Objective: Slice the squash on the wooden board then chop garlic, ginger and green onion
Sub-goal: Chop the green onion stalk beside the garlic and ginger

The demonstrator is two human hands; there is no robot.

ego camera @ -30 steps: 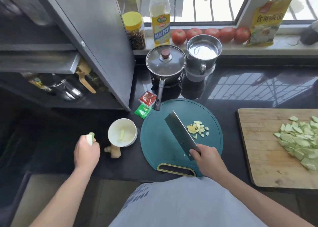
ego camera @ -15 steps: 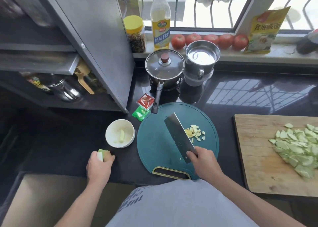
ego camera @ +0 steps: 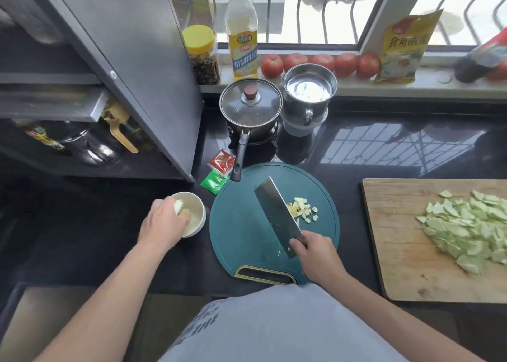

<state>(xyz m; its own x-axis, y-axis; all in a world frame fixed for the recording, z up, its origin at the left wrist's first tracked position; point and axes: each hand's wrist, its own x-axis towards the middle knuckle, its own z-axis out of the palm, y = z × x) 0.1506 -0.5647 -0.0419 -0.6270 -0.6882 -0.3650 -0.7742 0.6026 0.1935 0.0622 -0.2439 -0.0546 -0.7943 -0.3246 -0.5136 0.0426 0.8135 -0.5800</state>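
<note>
Head view of a dark tabletop (ego camera: 384, 153) with a round teal cutting board (ego camera: 241, 224) as the landmark. On the board, right of its centre, lies a small pile of chopped garlic and ginger (ego camera: 301, 209). The right hand (ego camera: 315, 252), over the board's near right part, has its grip curled round the handle of a cleaver (ego camera: 277, 213); the blade slants up and to the left across the board, with its right face just beside the chopped pile. Left of the board stands a white bowl (ego camera: 199, 216). The left hand (ego camera: 162, 224) is over the bowl's left part, its grip closed round a pale piece (ego camera: 178, 205) that protrudes at the top; what the piece is cannot be told. Right of the board, well apart, lies the wooden board (ego camera: 397, 238) with the sliced squash (ego camera: 472, 230) heaped on its right part. Behind the teal board stands a lidded saucepan (ego camera: 251, 106), its handle reaching the board's far rim; two sachets (ego camera: 218, 169), red and green, lie at the far left rim. A steel pot (ego camera: 310, 90) stands right of the saucepan.
</note>
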